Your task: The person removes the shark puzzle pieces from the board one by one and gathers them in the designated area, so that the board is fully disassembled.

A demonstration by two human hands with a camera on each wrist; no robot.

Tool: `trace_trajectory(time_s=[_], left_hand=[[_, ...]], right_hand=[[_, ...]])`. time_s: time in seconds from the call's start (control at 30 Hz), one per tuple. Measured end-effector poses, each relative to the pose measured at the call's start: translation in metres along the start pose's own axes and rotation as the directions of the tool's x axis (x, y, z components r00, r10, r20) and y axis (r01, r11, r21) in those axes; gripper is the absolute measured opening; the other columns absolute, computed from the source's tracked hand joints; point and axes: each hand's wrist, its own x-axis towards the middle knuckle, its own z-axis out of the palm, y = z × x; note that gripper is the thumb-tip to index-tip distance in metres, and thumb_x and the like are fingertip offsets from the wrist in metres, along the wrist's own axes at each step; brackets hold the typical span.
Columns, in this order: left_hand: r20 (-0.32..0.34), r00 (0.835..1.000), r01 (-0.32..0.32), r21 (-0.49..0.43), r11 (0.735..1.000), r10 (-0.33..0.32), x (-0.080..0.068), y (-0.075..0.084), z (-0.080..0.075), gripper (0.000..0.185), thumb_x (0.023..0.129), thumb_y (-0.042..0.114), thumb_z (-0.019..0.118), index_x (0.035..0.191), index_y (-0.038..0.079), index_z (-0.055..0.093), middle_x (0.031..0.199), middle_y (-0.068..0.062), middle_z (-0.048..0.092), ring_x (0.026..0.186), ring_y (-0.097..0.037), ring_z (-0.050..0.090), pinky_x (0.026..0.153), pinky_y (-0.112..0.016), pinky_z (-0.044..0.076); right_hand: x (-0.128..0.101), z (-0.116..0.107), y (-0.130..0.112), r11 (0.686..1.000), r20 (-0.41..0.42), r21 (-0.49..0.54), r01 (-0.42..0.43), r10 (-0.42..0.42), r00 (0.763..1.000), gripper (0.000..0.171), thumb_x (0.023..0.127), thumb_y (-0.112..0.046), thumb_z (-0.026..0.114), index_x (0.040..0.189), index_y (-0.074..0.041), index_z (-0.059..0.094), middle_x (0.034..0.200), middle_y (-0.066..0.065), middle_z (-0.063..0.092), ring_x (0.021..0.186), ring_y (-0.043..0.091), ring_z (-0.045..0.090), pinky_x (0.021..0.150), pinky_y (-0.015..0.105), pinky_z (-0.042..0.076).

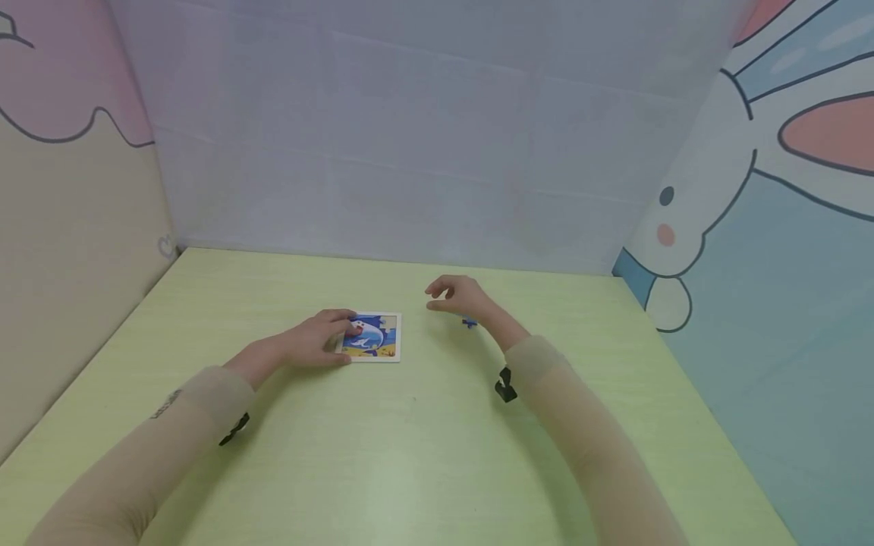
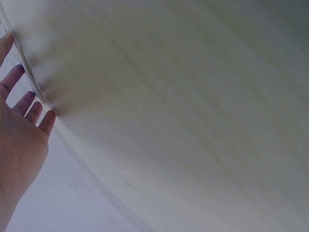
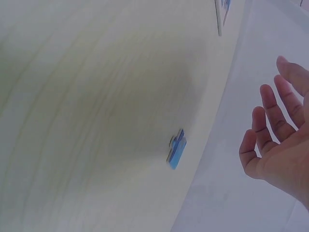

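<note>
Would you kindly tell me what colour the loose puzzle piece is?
The loose puzzle piece is blue; the right wrist view shows it best.

We are looking down on a green table (image 1: 423,455) walled on three sides: a pale panel (image 1: 423,152) at the back, a pink and beige wall (image 1: 68,227) on the left, a rabbit-print wall (image 1: 771,250) on the right. Little is standing in the way. A framed puzzle board (image 1: 375,337) is lying flat left of centre, with the left hand (image 1: 317,341) resting on its near-left edge. A small blue piece (image 1: 469,323) is lying just under the raised right hand (image 1: 460,297). Between board and piece a bare strip is running towards us.
</note>
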Motion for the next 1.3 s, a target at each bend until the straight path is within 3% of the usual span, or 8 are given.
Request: trace_trajectory(time_s=[0.33, 0.67, 0.93, 1.3], left_hand=[[0.038, 0.999, 0.029, -0.018, 0.999, -0.028, 0.001, -0.004, -0.004, 0.060, 0.086, 0.037, 0.067, 0.139, 0.016, 0.048, 0.151, -0.018, 0.029, 0.136, -0.043, 0.026, 0.107, -0.061, 0.025], [0.030, 0.999, -0.011, -0.006, 1.000, 0.011, 0.000, -0.008, -0.007, 0.063, 0.086, 0.037, 0.067, 0.138, 0.008, 0.047, 0.150, -0.019, 0.030, 0.136, -0.044, 0.028, 0.108, -0.060, 0.024], [0.038, 0.999, 0.004, -0.020, 1.000, -0.003, -0.002, -0.009, -0.008, 0.062, 0.085, 0.037, 0.067, 0.138, 0.011, 0.048, 0.152, -0.016, 0.029, 0.137, -0.043, 0.026, 0.108, -0.060, 0.023], [0.029, 1.000, 0.010, -0.036, 0.999, -0.009, -0.001, -0.009, -0.008, 0.062, 0.084, 0.039, 0.069, 0.136, 0.012, 0.050, 0.151, -0.015, 0.031, 0.137, -0.043, 0.027, 0.108, -0.061, 0.023]], right_hand=[[0.014, 0.026, -0.026, 1.000, 0.012, 0.013, 0.016, -0.016, 1.000, 0.032, 0.085, -0.025, 0.071, 0.113, -0.010, 0.066, 0.105, 0.003, 0.065, 0.092, 0.018, 0.053, 0.081, 0.029, 0.046], [0.028, 0.050, -0.037, 0.998, 0.065, 0.060, 0.016, -0.019, 0.998, 0.030, 0.086, -0.022, 0.071, 0.113, -0.010, 0.065, 0.108, 0.003, 0.065, 0.101, 0.018, 0.057, 0.090, 0.029, 0.046], [0.036, 0.066, -0.036, 0.999, 0.153, 0.039, -0.023, 0.017, 0.988, 0.027, 0.088, -0.023, 0.068, 0.114, -0.015, 0.065, 0.111, 0.000, 0.064, 0.101, 0.016, 0.056, 0.088, 0.029, 0.047], [0.042, 0.074, -0.033, 1.000, 0.150, -0.023, -0.009, 0.012, 0.989, 0.023, 0.086, -0.024, 0.070, 0.107, -0.013, 0.069, 0.104, 0.000, 0.066, 0.098, 0.014, 0.057, 0.088, 0.028, 0.047]])
